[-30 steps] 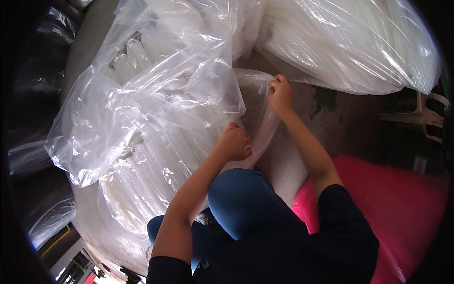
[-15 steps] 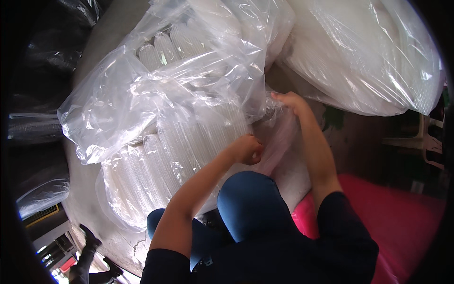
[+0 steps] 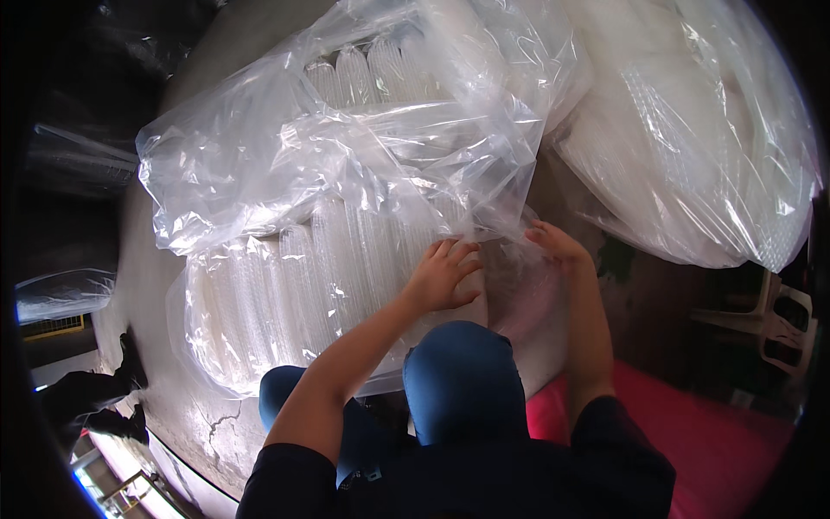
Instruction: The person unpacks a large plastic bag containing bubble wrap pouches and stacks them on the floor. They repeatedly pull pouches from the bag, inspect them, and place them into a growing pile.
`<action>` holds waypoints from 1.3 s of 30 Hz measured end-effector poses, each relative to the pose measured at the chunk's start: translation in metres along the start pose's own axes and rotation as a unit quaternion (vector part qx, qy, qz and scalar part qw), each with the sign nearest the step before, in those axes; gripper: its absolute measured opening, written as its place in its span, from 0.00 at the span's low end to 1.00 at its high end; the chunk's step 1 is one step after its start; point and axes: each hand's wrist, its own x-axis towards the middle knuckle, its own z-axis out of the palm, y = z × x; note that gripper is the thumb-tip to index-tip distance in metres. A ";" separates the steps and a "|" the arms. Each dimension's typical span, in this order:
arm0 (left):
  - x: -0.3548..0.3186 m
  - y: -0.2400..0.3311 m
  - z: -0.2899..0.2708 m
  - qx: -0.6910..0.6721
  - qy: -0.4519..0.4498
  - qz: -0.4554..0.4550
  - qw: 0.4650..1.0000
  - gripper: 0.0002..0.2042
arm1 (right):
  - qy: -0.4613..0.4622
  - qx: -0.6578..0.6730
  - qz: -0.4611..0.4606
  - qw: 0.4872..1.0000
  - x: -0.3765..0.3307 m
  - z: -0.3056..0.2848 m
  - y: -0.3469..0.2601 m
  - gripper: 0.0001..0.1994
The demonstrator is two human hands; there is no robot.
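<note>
In front of me lies a big clear plastic bag [image 3: 229, 164] with stacks of translucent white ribbed pieces [image 3: 316, 281] in long rows, perhaps nested plastic cups. The bag's loose, crumpled film covers part of the rows. My left hand [image 3: 443, 277] is open, fingers spread at the right end of the near row, by the film's edge. To its right my right hand [image 3: 562, 246] is closed, pinching a bunched bit of the bag's film between thumb and fingers. Sheer film hangs between the two hands.
Another large filled clear bag [image 3: 692, 138] stands at the upper right. Below it are a pale plastic chair [image 3: 782, 324] and a pink-red covered surface [image 3: 657, 432] beside me. Dark wrapped bundles [image 3: 86, 156] line the left. A person's dark-clothed legs [image 3: 86, 398] show at the lower left.
My left hand has gone from curled to spread and lies against the near row. My right hand has moved down, still on the film. The whole view has shifted a little.
</note>
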 end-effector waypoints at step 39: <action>-0.301 -0.031 -0.243 -0.289 0.617 -0.350 0.643 0.10 | 0.267 -0.019 -0.296 0.917 -0.061 0.075 -0.064 0.20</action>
